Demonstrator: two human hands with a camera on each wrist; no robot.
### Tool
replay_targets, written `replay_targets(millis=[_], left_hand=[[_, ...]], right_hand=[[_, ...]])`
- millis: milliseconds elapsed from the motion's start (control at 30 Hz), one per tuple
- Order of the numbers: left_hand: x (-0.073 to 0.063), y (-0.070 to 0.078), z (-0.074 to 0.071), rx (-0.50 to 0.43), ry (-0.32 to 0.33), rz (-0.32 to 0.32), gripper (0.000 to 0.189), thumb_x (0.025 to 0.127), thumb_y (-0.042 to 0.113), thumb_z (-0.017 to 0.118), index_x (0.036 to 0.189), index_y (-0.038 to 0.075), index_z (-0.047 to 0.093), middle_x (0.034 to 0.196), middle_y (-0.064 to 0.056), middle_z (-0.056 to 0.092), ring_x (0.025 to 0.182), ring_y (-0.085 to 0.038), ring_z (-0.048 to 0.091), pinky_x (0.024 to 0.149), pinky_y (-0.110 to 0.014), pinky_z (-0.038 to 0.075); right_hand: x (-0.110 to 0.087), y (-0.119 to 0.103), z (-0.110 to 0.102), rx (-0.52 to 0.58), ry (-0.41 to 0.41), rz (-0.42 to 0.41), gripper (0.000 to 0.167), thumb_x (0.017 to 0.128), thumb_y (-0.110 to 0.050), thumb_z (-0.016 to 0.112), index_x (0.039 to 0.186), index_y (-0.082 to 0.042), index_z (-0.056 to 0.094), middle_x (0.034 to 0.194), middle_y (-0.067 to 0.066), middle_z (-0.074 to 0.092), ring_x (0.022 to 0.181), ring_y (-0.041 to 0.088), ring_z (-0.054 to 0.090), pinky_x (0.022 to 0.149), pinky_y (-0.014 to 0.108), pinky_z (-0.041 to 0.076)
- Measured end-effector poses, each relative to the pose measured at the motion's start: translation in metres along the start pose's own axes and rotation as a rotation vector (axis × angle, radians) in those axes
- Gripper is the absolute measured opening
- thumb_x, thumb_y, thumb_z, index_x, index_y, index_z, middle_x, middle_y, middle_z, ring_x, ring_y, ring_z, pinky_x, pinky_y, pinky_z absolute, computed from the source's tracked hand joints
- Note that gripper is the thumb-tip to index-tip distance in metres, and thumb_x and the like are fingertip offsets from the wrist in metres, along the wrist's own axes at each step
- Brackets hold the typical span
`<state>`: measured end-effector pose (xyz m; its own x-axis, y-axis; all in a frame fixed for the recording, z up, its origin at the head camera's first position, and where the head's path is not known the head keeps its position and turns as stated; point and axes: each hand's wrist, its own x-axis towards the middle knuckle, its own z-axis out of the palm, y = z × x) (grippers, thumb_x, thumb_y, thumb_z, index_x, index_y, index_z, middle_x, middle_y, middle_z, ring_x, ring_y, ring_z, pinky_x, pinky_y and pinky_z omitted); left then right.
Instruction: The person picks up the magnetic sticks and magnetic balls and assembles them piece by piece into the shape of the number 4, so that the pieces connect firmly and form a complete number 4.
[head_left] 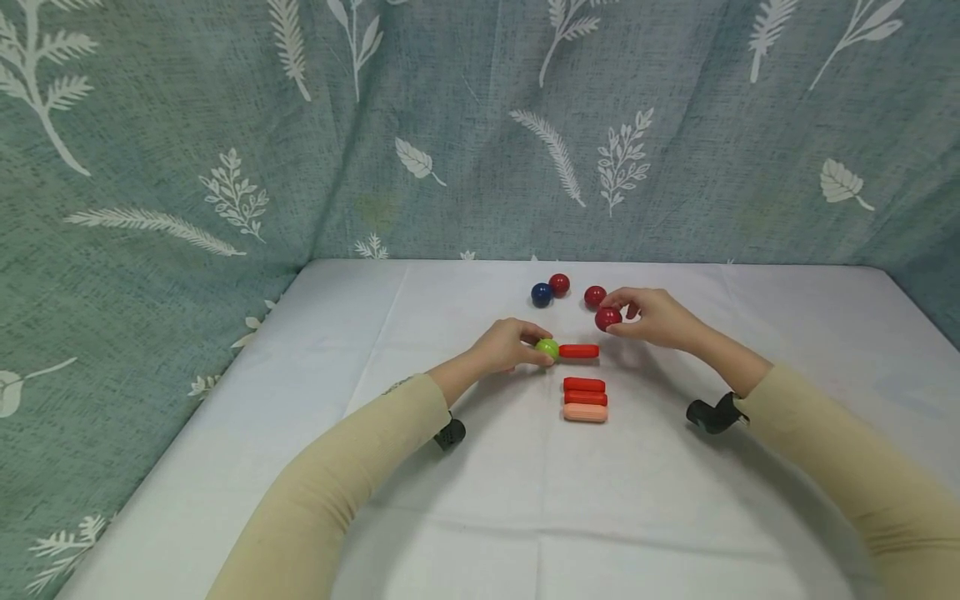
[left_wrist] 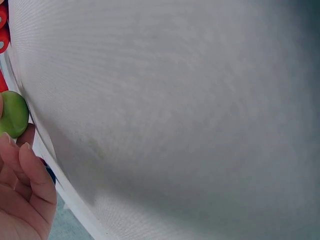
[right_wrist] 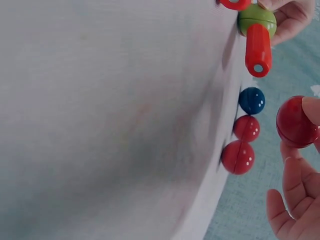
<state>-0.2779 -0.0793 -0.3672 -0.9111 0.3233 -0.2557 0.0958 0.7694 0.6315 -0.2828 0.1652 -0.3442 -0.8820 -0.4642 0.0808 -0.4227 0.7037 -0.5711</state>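
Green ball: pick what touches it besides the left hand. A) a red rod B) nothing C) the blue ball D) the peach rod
A: the green ball, pinched by the left hand, sits against the end of a red rod; the right-wrist view shows them joined.

Held ball (head_left: 608, 318) in right hand (head_left: 652, 317); three balls (head_left: 558, 285) just behind. Three rods (head_left: 585, 398) stacked before left hand (head_left: 506, 345).

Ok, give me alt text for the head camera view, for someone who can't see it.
A left hand holds a green ball joined to a red rod, while the right hand pinches a red ball. Three rods and three more balls lie on the white table.
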Motion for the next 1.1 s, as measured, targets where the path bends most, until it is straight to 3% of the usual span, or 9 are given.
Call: replay_targets(millis=[1100], left_hand=[[-0.001,0.0,-0.001,-0.011,0.002,0.012,0.044,0.077,0.03,0.073,0.119,0.02,0.062,0.119,0.0,0.059,0.097,-0.014,0.05,0.06,-0.021,0.045]], right_hand=[[-0.019,0.006,0.014,0.02,-0.11,-0.039,0.031,0.079,-0.008,0.068,0.109,-0.002,0.061,0.098,0.01,0.063,0.083,0.02,0.052,0.069,0.028,0.047]])
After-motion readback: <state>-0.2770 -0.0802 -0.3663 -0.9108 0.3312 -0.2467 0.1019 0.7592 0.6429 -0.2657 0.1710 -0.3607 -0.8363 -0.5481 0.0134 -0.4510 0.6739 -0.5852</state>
